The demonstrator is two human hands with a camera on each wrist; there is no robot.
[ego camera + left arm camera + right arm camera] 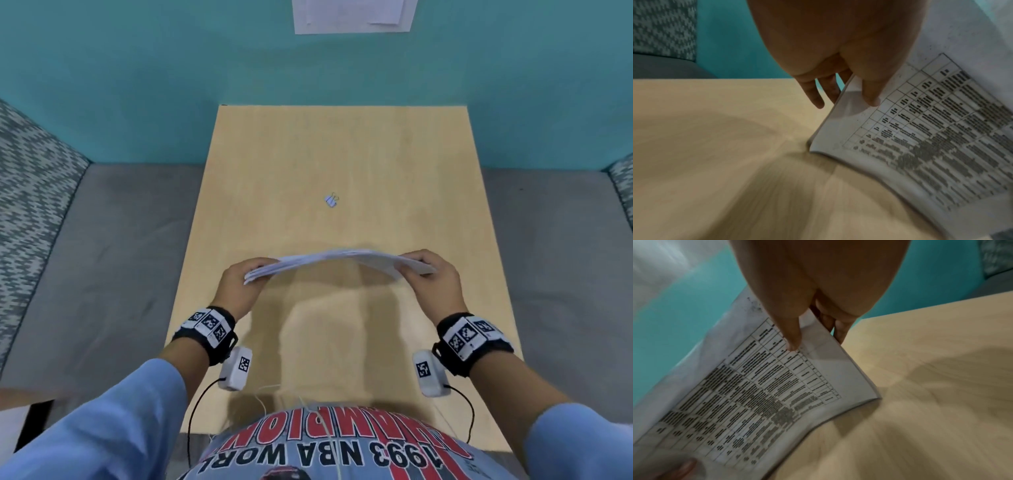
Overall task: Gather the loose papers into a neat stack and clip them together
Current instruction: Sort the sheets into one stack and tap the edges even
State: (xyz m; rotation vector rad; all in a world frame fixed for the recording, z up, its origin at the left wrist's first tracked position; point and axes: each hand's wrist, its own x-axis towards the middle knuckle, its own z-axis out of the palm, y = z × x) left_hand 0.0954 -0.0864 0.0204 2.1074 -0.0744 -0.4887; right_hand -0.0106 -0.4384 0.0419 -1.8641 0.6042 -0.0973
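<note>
A stack of printed papers (337, 262) stands on its lower edge on the wooden table (342, 154), bowed between my hands. My left hand (239, 284) grips its left end, thumb on the printed face and fingers behind. My right hand (433, 274) grips the right end the same way. In the left wrist view the papers (920, 138) show a printed table, and their lower corner touches the tabletop. The right wrist view shows the papers (764, 394) with my thumb (792, 337) on them. A small white binder clip (332, 199) lies on the table beyond the stack.
A teal wall (171, 85) rises behind the table, with a white sheet (354, 15) pinned on it. Grey upholstered seating (102, 257) flanks the table on both sides. Wrist camera cables hang near the table's front edge.
</note>
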